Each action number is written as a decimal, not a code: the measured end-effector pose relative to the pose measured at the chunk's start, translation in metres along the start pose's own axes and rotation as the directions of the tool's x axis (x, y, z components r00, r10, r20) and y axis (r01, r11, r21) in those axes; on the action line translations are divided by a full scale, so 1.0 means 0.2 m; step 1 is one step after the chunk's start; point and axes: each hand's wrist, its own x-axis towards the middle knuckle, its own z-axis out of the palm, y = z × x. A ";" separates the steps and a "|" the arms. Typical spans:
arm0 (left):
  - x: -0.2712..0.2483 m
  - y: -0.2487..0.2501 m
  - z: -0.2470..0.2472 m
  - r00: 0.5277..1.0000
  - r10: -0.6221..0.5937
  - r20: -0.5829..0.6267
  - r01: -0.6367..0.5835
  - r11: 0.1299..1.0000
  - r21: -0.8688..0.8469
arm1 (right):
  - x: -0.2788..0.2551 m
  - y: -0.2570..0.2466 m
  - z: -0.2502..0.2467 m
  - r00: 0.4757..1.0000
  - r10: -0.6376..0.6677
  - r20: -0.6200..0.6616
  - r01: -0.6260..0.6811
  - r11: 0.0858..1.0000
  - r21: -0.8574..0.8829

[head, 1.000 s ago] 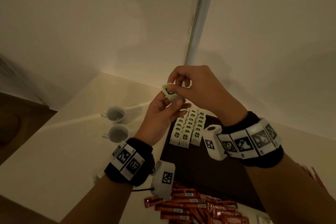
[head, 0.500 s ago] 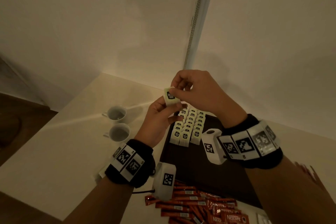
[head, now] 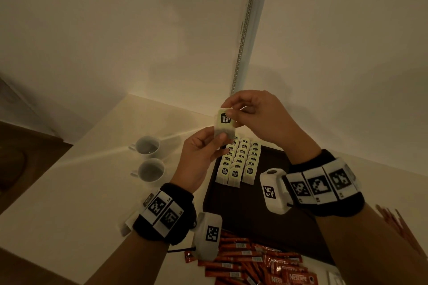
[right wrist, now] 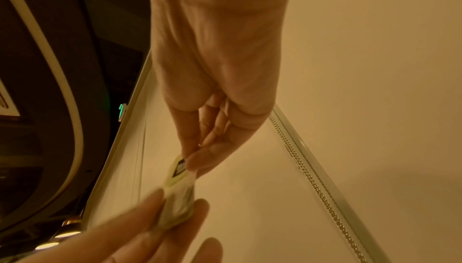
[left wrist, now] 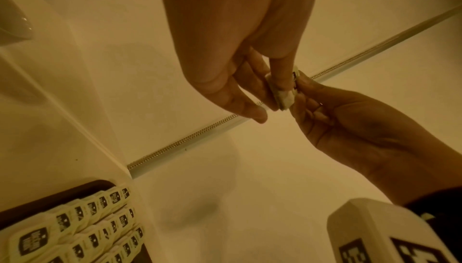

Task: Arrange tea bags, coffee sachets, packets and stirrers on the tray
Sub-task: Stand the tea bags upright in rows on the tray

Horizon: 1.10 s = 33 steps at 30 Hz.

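Aloft, tea bag (head: 224, 125) with dark illegible label, pinched by both hands, Nescafe sachets (head: 294, 277) below

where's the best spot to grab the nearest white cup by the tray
Probably the small side handle of the nearer white ceramic cup, coming from its left: the handle sticks out that way, away from the dark tray, and the cup stands upright, mouth open.

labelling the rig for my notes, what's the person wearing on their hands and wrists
Both hands are bare. Each wrist carries a black band faced with white tiles printed with black square markers, plus a white boxy camera housing bearing its own marker. A thin black cable leaves the left housing.
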 end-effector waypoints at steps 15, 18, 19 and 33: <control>-0.04 -0.06 -0.09 0.993 -0.094 -0.073 0.111 0.951 0.288 | -0.09 0.20 -0.06 0.999 0.031 0.022 -0.024 0.963 -0.268; -0.14 -0.08 -0.26 0.982 -0.164 -0.094 0.189 0.856 0.480 | -0.17 0.43 -0.06 0.969 0.229 0.093 -0.187 0.925 -0.330; -0.18 -0.09 -0.32 0.975 -0.196 -0.102 0.220 0.827 0.518 | -0.20 0.52 -0.05 0.946 0.306 0.109 -0.253 0.904 -0.344; -0.72 -0.18 -0.82 0.749 -0.436 -0.498 0.653 0.609 0.450 | -0.32 1.17 0.19 0.749 0.658 0.083 -0.606 0.730 -0.316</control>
